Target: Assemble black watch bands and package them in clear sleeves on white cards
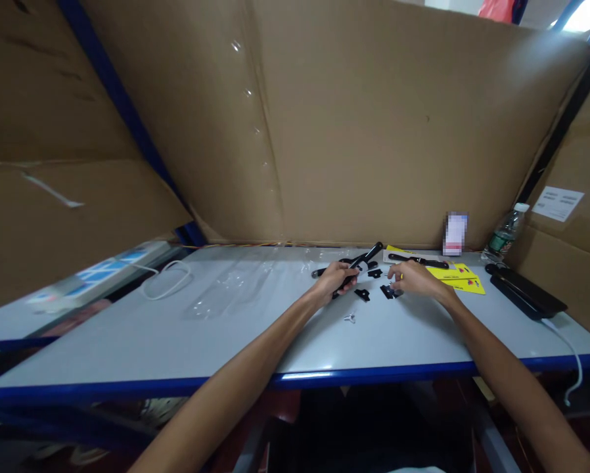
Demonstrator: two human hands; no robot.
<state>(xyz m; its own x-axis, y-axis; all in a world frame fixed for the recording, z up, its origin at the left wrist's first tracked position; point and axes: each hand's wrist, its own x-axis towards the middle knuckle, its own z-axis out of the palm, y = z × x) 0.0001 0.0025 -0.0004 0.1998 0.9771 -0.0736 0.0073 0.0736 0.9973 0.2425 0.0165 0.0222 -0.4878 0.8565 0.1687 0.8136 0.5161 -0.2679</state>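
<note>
My left hand (pixel 333 278) is closed around a long black handle-like bar (pixel 372 252), its far end tilted up to the right. Another black part (pixel 318 272) lies behind that hand, partly covered. To the right, my right hand (pixel 411 276) has its fingers bent together low over the table; what is between the fingertips, if anything, is too small to tell. By those fingertips lies a small black flat piece (pixel 386 291). Two similar pieces, one nearer (pixel 363 295) and one farther (pixel 374 274), rest between the hands. Small shiny metal parts (pixel 350 318) lie closer to me.
Yellow cards (pixel 467 284) lie right of my right hand, with a black tool (pixel 426 262) by them. Clear plastic bags (pixel 230 286) are on the left. A bottle (pixel 504 235), a black case (pixel 526 292), a power strip (pixel 110 272) and cardboard walls (pixel 354 144) surround the table.
</note>
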